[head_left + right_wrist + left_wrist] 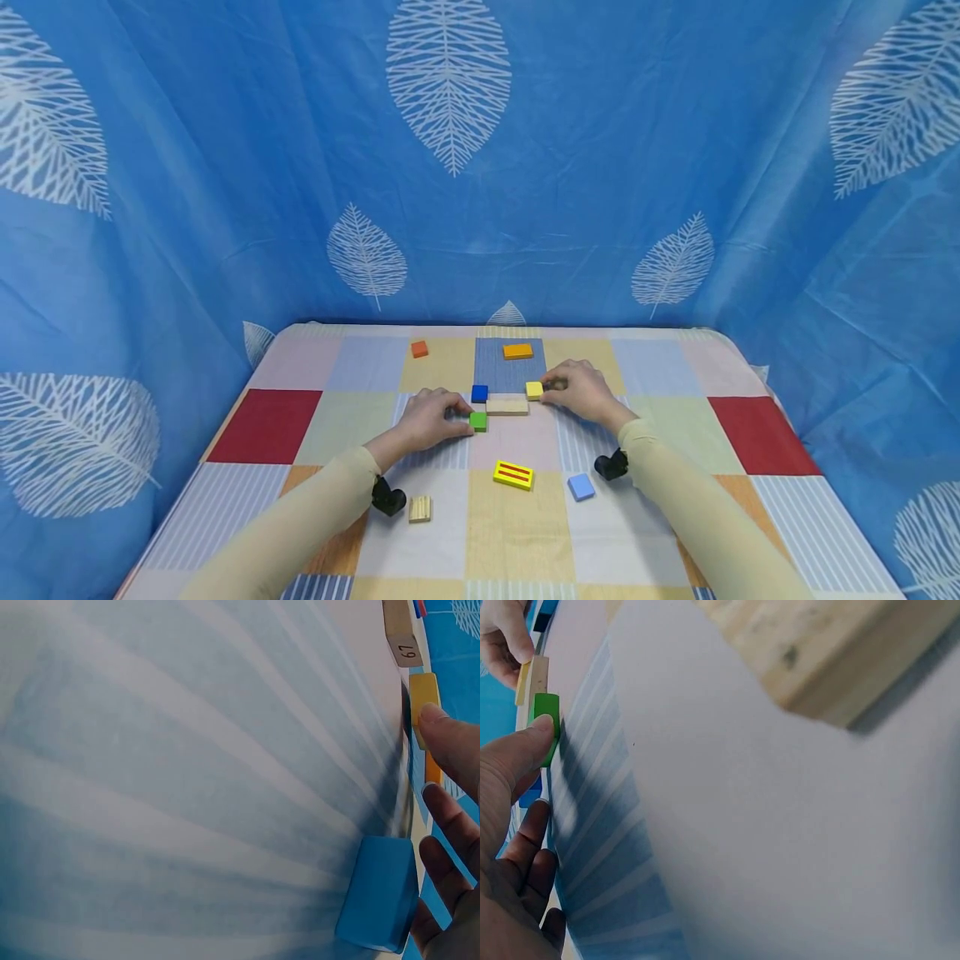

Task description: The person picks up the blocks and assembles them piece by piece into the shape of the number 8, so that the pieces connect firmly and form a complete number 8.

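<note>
Thumb and fingers of my left hand (429, 421) pinch a small green block (477, 422) at the near left corner of a plain wooden block (507, 407). Just behind that end of the wood sits a dark blue block (480, 393). From the other side, my right hand (587, 392) pinches a yellow block (534, 391) by the wood's far right corner. In the right wrist view, the thumb lies on the yellow block (424, 694), and the wood's end (406, 651) bears a printed number. Whether the blocks touch each other is hard to tell.
Farther back lie a red-orange block (419, 349) and an orange block (517, 352). Nearer are a yellow block with red stripes (513, 476), a light blue block (581, 487) and a striped wooden block (420, 509). A patchwork cloth (517, 542) covers the table; blue curtains surround it.
</note>
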A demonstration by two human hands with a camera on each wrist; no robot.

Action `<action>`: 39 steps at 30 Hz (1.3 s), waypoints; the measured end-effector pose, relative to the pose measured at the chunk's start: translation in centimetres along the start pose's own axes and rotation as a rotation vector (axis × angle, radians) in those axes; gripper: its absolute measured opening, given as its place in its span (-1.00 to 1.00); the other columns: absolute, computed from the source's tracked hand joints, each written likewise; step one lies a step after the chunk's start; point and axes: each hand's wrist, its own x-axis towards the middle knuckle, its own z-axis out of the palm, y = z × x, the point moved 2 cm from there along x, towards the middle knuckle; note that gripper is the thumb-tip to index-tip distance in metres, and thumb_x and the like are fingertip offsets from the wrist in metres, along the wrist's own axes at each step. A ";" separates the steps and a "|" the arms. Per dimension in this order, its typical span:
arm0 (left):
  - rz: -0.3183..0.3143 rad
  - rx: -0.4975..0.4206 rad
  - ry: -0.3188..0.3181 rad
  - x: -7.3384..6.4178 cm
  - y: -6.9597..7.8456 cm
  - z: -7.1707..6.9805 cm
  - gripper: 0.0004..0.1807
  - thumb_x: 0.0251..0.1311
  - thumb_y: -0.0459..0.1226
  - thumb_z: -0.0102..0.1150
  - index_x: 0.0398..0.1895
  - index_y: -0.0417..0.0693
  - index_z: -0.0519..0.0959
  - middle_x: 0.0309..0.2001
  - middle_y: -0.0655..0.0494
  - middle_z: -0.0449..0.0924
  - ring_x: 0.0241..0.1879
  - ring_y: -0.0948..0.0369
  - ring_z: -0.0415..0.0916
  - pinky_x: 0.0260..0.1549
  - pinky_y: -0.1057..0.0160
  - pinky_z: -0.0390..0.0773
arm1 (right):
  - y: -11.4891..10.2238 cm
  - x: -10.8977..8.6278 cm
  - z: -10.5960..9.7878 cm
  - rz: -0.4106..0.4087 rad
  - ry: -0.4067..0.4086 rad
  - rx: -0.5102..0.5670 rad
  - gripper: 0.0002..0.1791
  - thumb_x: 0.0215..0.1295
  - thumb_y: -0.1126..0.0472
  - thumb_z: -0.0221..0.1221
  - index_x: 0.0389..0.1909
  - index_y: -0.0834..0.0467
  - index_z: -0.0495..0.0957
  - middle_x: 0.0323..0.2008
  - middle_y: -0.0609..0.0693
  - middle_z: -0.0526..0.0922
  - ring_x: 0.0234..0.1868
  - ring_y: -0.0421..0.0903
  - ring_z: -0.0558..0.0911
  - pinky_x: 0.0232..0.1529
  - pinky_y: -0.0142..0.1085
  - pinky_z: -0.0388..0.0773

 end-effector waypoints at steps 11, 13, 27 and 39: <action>-0.002 0.005 0.000 -0.1 0.1 0.1 -0.72 0.18 -0.01 0.47 -0.08 0.22 0.69 -0.12 0.30 0.58 -0.02 0.14 0.36 0.09 0.00 0.30 | -0.1 0.0 0.4 0.021 -0.005 -0.015 -0.66 0.23 -0.03 0.45 -0.01 -0.04 0.76 -0.05 -0.11 0.63 0.02 0.02 0.45 0.10 0.05 0.30; -0.001 0.004 0.000 -0.1 0.1 0.2 -0.72 0.18 -0.01 0.47 -0.08 0.22 0.69 -0.12 0.30 0.58 -0.02 0.14 0.36 0.08 0.00 0.30 | -0.1 0.0 0.5 0.023 -0.007 -0.015 -0.66 0.23 -0.03 0.45 0.00 -0.04 0.76 -0.05 -0.10 0.63 0.02 0.02 0.44 0.10 0.05 0.29; -0.001 0.011 0.011 -0.2 0.1 0.3 -0.72 0.18 0.00 0.47 -0.08 0.22 0.69 -0.11 0.29 0.59 -0.01 0.14 0.36 0.09 0.00 0.30 | 0.0 0.0 0.4 0.025 -0.026 -0.005 -0.64 0.22 -0.05 0.45 0.01 -0.05 0.75 -0.04 -0.11 0.63 0.04 0.02 0.45 0.14 0.07 0.29; 0.006 0.021 0.019 -0.1 -0.2 0.6 -0.71 0.17 0.01 0.47 -0.08 0.23 0.69 -0.11 0.30 0.57 -0.01 0.14 0.36 0.12 -0.02 0.29 | 0.1 0.0 0.6 0.018 -0.020 -0.003 -0.64 0.21 -0.04 0.46 0.00 -0.05 0.76 -0.05 -0.11 0.63 0.04 0.03 0.45 0.14 0.07 0.29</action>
